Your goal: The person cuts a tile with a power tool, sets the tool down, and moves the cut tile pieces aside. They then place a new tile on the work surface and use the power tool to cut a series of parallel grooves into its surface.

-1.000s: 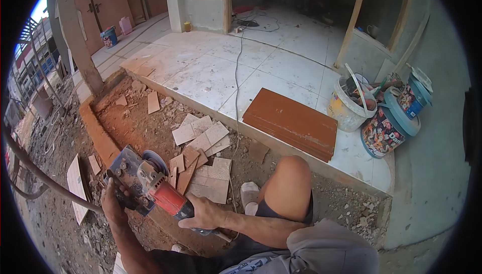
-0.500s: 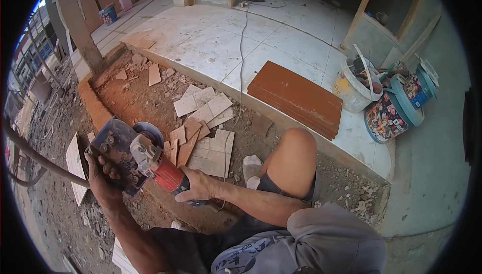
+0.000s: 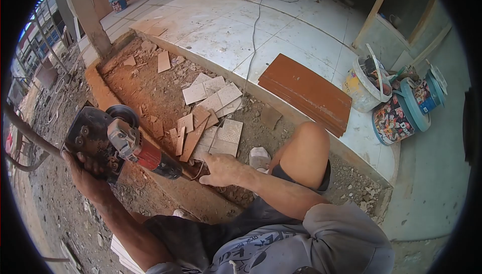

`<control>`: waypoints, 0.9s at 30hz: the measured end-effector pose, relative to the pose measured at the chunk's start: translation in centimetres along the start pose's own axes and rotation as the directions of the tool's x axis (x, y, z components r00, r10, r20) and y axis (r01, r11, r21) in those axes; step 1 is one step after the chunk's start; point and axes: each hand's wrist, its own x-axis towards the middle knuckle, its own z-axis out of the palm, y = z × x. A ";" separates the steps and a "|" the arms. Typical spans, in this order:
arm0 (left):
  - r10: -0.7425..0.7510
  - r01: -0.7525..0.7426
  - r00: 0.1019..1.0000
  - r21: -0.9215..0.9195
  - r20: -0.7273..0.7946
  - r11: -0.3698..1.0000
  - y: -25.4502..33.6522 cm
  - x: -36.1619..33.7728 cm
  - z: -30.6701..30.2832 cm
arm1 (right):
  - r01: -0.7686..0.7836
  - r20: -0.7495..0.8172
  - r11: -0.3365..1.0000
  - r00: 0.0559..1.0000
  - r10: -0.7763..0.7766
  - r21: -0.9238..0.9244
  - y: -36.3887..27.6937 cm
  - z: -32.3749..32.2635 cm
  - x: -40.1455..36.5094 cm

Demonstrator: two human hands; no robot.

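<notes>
Head — grinder (image 3: 146, 154) points up-left, long axis diagonal.

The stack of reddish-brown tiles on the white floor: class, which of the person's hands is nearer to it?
The right. The right hand is at lower left of the stack of reddish-brown tiles; the left hand is farther left, gripping the dark metal plate.

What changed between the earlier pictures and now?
The right hand has let go of the grinder. The left hand, still holding the metal plate, has shifted it and the grinder left, away from the tiles. The brown panels and buckets stayed put.
</notes>
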 end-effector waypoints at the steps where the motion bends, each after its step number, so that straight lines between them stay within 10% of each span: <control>1: 0.026 -0.026 1.000 -0.003 -0.007 1.000 0.4 0.2 -0.4 | 0.001 0.046 0.994 0.999 0.004 -0.111 0.1 -1.0 -0.6; 9: 0.093 -0.088 0.975 0.029 -0.203 0.996 1.3 1.5 -2.4 | 0.035 -0.141 0.928 0.986 -0.093 -0.370 -4.3 -17.6 -9.2; 16: 0.124 -0.106 0.966 0.092 -0.225 0.990 0.1 2.3 -4.1 | 0.051 -0.460 0.709 0.728 -0.508 -0.703 -13.2 -26.5 -19.9; 19: 0.164 -0.141 0.968 0.133 -0.189 0.981 -0.4 2.5 -4.3 | 0.262 -0.352 0.747 0.756 -0.552 -0.611 -15.2 -27.5 -23.1; 20: 0.167 -0.144 0.964 0.119 -0.206 0.982 -0.6 2.7 -4.2 | 0.548 -0.264 0.679 0.649 -0.713 -0.488 -14.1 -27.6 -23.7; 21: 0.179 -0.158 0.961 0.112 -0.212 0.981 -0.4 2.8 -4.0 | 0.781 -0.208 0.534 0.492 -0.846 -0.325 -12.6 -27.9 -24.2; 22: 0.190 -0.170 0.957 0.105 -0.221 0.980 -0.3 2.8 -3.9 | 0.796 -0.247 0.603 0.595 -0.765 0.049 -8.3 -29.1 -24.6; 23: 0.195 -0.176 0.954 0.102 -0.227 0.979 -0.4 2.5 -3.9 | 0.694 -0.231 0.583 0.704 -0.672 0.422 -3.2 -30.1 -24.1; 25: 0.197 -0.180 0.958 0.096 -0.208 0.979 -0.2 2.3 -3.6 | 0.682 -0.689 0.642 0.652 -0.316 0.351 -0.3 -26.2 -16.3; 26: 0.197 -0.179 0.960 0.104 -0.202 0.978 -0.3 2.3 -3.6 | 0.231 -0.752 0.913 0.650 0.111 0.335 1.8 -25.9 -13.3; 27: 0.195 -0.176 0.961 0.113 -0.195 0.978 -0.4 2.3 -3.5 | -0.319 -0.720 0.938 0.682 0.130 -0.133 8.8 -25.9 -11.5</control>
